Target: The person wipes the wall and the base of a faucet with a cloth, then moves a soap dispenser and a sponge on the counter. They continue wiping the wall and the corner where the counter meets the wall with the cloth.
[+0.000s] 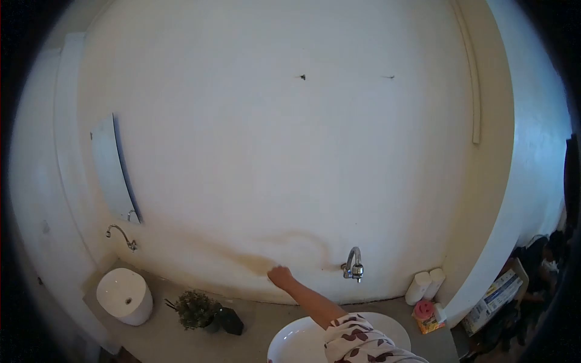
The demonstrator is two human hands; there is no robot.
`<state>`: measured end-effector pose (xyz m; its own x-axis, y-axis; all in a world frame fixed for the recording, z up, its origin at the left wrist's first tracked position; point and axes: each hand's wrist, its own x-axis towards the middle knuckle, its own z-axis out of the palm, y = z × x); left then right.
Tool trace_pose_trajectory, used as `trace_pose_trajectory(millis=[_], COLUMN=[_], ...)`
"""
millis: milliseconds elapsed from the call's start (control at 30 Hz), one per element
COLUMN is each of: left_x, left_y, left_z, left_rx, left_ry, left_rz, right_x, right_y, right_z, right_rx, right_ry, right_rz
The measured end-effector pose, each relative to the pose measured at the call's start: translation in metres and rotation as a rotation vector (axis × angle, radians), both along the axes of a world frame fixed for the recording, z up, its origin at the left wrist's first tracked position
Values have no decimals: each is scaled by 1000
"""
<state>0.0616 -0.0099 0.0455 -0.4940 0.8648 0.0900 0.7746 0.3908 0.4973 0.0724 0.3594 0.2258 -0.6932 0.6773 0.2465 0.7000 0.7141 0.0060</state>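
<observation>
My right hand (279, 277) reaches up and left from a sleeve (362, 340) with a dark leaf print. Its fingers are curled closed against or very near the pale wall (242, 151), just above the counter's back edge. Whatever the fingers hold, if anything, is hidden. Below the forearm is a white basin (399, 330), partly covered by the sleeve. A chrome tap (353, 266) sticks out of the wall to the right of the hand. My left hand is out of view.
A potted plant (195, 310) and a dark angular vase (230, 320) stand on the grey counter (254, 311). Farther left are another basin (126, 299), a second tap (124, 236) and a mirror (115, 172). White rolls (419, 288) and a pink item (425, 310) sit at right.
</observation>
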Motion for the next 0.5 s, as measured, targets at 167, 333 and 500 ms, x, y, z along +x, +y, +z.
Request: trace_pose_trajectory(millis=[167,333,500], left_x=[-6,-6,36], left_y=[4,4,-14], left_z=[-30,-57,49], left_rx=[195,423,241], left_ry=[56,114,162], left_rz=[-85,-178,34], right_x=[68,203,298], right_y=[-93,-221,-328], right_z=[-2,50,12], right_rx=[-188,-589,-1024], right_ry=[79,429,1144], right_rz=[293,297,-5])
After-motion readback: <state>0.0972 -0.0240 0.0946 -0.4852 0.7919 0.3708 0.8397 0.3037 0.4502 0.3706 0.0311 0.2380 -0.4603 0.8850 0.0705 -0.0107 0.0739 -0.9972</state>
